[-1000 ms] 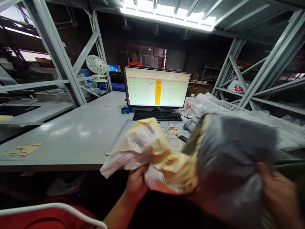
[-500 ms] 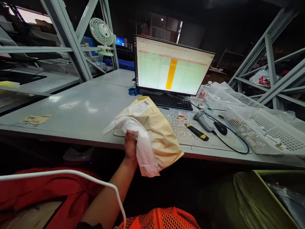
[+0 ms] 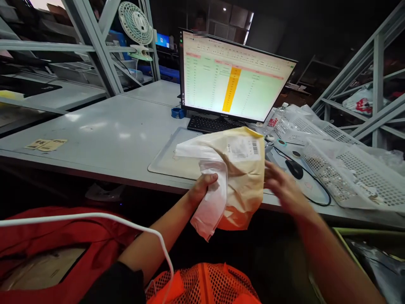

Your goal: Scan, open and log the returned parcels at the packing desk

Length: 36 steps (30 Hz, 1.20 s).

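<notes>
Grey metal frames (image 3: 95,55) flank a pale desk (image 3: 104,122) in the head view, and a lit monitor (image 3: 209,76) showing a spreadsheet stands beyond the grip. At the desk's front edge, the left hand (image 3: 202,185) is closed on some white wrapping (image 3: 210,211), thumb on top. Just right of that grip, against the wrapping, is a yellow mailer (image 3: 245,181); its barcoded label (image 3: 242,147) sits above and right of the thumb. The right hand (image 3: 281,181), blurred, is at the mailer's right edge; whether it grips or merely touches, I cannot tell. Past the mailer shows part of a black keyboard (image 3: 205,123). Right of the right hand lie a black mouse (image 3: 294,169) and, farther out, a white perforated basket (image 3: 370,166).
</notes>
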Motion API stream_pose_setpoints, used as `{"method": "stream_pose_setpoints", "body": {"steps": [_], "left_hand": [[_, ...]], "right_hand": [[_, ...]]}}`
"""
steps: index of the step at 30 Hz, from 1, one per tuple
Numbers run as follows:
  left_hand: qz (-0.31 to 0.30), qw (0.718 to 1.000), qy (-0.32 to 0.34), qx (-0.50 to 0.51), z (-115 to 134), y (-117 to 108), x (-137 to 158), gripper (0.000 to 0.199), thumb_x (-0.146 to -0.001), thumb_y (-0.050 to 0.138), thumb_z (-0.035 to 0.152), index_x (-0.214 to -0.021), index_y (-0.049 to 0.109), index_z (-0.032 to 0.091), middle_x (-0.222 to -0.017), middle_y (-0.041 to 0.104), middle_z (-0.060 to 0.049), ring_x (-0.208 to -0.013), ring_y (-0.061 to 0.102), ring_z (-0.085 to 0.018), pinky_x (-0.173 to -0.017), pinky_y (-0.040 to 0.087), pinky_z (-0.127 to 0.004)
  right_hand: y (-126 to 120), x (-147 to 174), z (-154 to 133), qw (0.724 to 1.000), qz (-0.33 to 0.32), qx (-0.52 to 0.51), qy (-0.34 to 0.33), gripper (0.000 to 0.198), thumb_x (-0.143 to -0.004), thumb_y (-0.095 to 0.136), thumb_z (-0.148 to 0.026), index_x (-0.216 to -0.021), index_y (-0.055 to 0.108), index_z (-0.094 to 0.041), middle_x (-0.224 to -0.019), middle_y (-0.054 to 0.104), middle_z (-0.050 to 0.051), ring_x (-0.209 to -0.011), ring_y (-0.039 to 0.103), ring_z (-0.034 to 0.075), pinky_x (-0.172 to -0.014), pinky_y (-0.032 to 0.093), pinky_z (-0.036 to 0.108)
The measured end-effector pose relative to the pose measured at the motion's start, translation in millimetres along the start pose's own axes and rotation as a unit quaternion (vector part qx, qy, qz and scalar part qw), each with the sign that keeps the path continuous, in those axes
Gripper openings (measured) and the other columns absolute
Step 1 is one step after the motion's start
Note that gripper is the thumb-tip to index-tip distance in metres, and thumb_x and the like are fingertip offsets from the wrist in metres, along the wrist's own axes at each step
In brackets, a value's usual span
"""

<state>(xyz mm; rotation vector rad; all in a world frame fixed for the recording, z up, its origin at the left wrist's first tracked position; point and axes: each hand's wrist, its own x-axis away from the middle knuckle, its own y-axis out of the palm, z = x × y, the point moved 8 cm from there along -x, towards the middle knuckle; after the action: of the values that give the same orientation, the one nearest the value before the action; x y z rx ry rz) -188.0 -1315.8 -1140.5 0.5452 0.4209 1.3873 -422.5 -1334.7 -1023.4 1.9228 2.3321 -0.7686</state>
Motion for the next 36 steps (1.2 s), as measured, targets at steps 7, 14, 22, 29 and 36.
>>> {"method": "stream_pose_setpoints", "body": {"steps": [7,14,22,29,36], "left_hand": [[0.200,0.890,0.182,-0.368,58.6,-46.5,55.5,0.114,-0.063,0.095,0.053,-0.160,0.039,0.029,-0.157,0.052,-0.017,-0.130,0.063,-0.036,-0.102,0.056,-0.044],[0.217,0.912,0.103,-0.331,61.8,-106.0,54.2,0.040,-0.080,0.078,0.055,-0.096,0.079,0.018,-0.085,0.074,-0.011,-0.079,0.071,-0.030,-0.072,0.056,-0.034],[0.255,0.788,0.011,-0.561,80.0,-135.5,58.8,0.070,-0.086,0.070,0.066,-0.134,0.069,0.015,-0.110,0.076,-0.016,-0.097,0.072,-0.036,-0.088,0.057,-0.045],[0.030,0.621,0.237,-0.746,74.0,19.1,24.6,0.059,-0.105,0.057,0.052,-0.154,0.052,0.019,-0.156,0.057,-0.011,-0.145,0.052,-0.029,-0.124,0.040,-0.044],[0.005,0.602,0.035,-0.798,-0.7,-26.7,-46.3,0.081,-0.102,0.051,0.071,-0.171,0.025,0.039,-0.180,0.003,0.000,-0.162,0.001,-0.051,-0.130,0.006,-0.072]], "right_hand": [[103.1,-69.2,32.2,0.994,0.065,-0.086,-0.012,0.056,-0.082,0.076,-0.063,-0.107,0.078,-0.013,-0.109,0.079,0.015,-0.098,0.074,0.030,-0.086,0.061,0.042],[110.8,-97.9,67.1,0.991,0.058,-0.114,0.032,0.058,-0.074,0.081,-0.059,-0.106,0.079,-0.010,-0.112,0.079,0.017,-0.098,0.074,0.029,-0.090,0.058,0.042],[110.9,-88.6,133.1,0.953,-0.070,-0.162,0.246,0.039,-0.070,0.086,-0.036,-0.098,0.077,-0.011,-0.107,0.080,0.016,-0.087,0.075,0.023,-0.075,0.060,0.032],[89.4,-135.0,132.9,0.969,-0.054,-0.004,0.242,0.039,-0.099,0.067,-0.050,-0.084,0.070,-0.014,-0.071,0.071,0.008,-0.056,0.061,0.015,-0.051,0.050,0.026],[104.6,-138.6,128.9,0.984,-0.086,0.044,0.148,0.044,-0.088,0.076,-0.054,-0.069,0.066,-0.016,-0.065,0.063,0.002,-0.058,0.054,0.013,-0.052,0.041,0.023]]}}
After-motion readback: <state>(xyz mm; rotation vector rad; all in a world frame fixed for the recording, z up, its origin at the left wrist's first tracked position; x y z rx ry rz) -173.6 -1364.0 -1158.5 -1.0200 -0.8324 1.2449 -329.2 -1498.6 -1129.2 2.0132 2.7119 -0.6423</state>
